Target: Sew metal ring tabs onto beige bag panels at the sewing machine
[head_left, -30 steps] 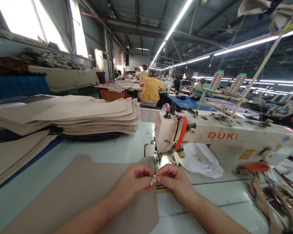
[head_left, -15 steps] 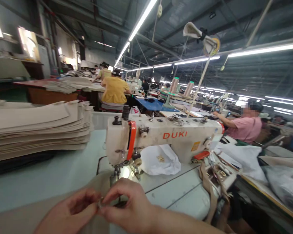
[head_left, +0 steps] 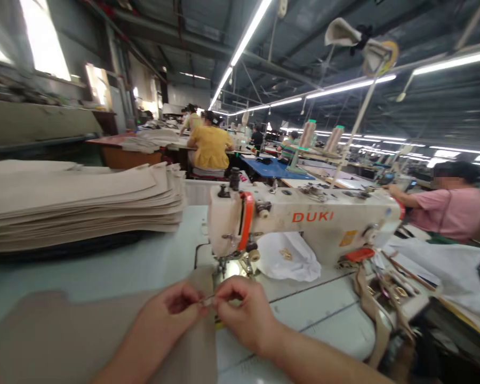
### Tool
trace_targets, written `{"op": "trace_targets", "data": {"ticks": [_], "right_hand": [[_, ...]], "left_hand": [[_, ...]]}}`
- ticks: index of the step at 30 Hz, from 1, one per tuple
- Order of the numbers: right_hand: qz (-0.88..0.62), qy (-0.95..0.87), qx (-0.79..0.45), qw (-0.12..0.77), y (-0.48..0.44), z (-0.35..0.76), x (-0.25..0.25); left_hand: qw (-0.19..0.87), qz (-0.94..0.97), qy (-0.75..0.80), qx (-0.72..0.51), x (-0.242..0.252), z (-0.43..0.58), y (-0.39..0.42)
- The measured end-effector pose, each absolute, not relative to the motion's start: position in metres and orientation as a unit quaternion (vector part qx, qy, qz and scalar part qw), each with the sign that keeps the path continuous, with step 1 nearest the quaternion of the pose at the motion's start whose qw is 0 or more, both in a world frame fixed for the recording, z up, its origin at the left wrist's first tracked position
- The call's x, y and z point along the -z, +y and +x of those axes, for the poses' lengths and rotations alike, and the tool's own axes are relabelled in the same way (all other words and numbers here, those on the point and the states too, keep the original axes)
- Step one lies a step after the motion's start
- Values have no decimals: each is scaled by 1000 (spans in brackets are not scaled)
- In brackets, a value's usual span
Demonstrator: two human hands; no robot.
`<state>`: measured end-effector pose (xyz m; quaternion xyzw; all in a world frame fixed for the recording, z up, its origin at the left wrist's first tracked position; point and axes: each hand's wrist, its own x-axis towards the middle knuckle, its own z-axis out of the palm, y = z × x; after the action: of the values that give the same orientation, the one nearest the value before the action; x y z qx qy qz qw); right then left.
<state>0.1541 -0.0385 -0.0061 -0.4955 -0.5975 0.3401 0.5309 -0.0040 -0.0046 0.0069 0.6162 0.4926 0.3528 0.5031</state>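
Note:
My left hand (head_left: 172, 312) and my right hand (head_left: 246, 314) meet in front of the sewing machine (head_left: 278, 213), close to its needle. Both pinch a small, thin, pale piece (head_left: 208, 301) between the fingertips; it is too small and blurred to name. Under my left hand, a taupe fabric panel (head_left: 80, 330) lies flat on the table, its right edge near the needle area. A lamp lights the presser foot area (head_left: 232, 269). Gold-coloured small pieces (head_left: 286, 255) lie on a white cloth or bag (head_left: 306, 269) under the machine arm.
A thick stack of taupe panels (head_left: 84, 202) stands on the left. Right of the machine, a tray (head_left: 414, 304) holds gold rings and straps (head_left: 378, 330). Thread cones (head_left: 307, 133) stand behind. Co-workers sit farther off, one in yellow (head_left: 210, 146), one in pink (head_left: 452, 210).
The view has turned left, so the machine appears farther right. My pinched fingertips are slightly farther apart, with the pale piece showing between them. More of the fabric panel is visible.

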Motion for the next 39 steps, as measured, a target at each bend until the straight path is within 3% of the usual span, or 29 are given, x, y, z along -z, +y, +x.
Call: {"op": "trace_targets", "data": {"ticks": [7, 14, 21, 28, 39], "right_hand": [[-461, -635, -332, 524, -44, 159, 5], [-444, -640, -344, 524, -48, 159, 5], [-429, -578, -446, 533, -47, 158, 5], [-421, -559, -503, 508, -47, 162, 6], [-455, -595, -458, 479, -48, 161, 6]], "left_hand": [[579, 558, 424, -417, -15, 2, -18], [465, 641, 409, -453, -14, 3, -28], [384, 693, 416, -447, -18, -1, -33], [426, 684, 417, -421, -10, -2, -29], [467, 687, 423, -362, -9, -3, -28]]}}
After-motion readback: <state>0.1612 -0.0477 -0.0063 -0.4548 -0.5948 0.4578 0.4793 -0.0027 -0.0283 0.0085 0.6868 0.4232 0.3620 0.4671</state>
